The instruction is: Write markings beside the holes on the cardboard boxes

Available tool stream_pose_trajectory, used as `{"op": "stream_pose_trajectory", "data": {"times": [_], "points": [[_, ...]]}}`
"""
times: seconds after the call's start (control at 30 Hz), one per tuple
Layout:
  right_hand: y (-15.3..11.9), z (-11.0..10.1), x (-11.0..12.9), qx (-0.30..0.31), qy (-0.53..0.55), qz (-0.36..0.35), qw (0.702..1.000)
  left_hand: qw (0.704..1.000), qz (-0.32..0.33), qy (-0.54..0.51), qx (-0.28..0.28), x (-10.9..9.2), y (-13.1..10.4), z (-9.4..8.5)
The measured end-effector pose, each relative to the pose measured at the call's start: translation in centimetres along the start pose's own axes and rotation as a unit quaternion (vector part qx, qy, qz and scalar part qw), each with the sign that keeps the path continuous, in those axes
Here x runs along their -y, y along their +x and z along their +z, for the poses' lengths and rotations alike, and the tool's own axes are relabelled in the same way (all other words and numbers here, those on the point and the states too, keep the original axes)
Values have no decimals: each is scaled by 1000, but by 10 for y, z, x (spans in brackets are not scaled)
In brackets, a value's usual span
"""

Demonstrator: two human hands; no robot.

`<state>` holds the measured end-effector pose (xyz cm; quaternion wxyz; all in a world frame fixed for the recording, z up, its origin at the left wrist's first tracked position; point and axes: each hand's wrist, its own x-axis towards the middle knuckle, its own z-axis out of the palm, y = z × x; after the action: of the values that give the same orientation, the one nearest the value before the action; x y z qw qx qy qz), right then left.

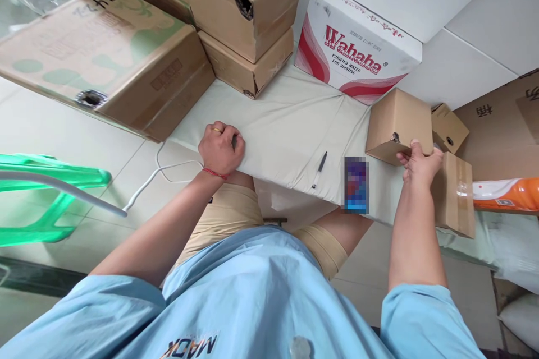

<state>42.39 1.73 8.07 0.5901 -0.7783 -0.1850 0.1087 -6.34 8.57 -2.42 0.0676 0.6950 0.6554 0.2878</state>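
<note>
My left hand (222, 147) is curled closed on the near left part of the cloth-covered table (290, 118). Something dark shows in the curl of its fingers, too small to make out. At the right, my right hand (421, 161) has its fingers on the lower front edge of a small brown cardboard box (400, 120), thumb and fingers bent around that edge. A black pen (322, 164) and a phone with a blurred screen (356, 185) lie on the cloth between my hands, the phone near the front edge.
A white and red Wahaha box (353, 45) stands against the wall. Stacked brown boxes (248, 61) and a large printed carton (138, 61) stand left. Another carton (455, 193) and an orange bottle (509, 193) are right. A green stool (50, 196) stands lower left, near a white cable (145, 193).
</note>
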Motion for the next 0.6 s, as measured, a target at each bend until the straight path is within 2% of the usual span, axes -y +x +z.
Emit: {"op": "stream_pose_trajectory", "data": {"times": [0.27,0.43,0.53,0.6], "points": [[31,15,16,4,-34,14,999,1000,-4,11,1,1,-1,0],[58,26,18,9,-111,6,994,1000,-5,15,-9,2,-1,0],[76,21,14,-14,-213,-34,976,1000,-4,14,-7,3,-2,0],[88,10,12,-38,-303,-100,947,1000,-2,8,-5,4,-2,-1]]}}
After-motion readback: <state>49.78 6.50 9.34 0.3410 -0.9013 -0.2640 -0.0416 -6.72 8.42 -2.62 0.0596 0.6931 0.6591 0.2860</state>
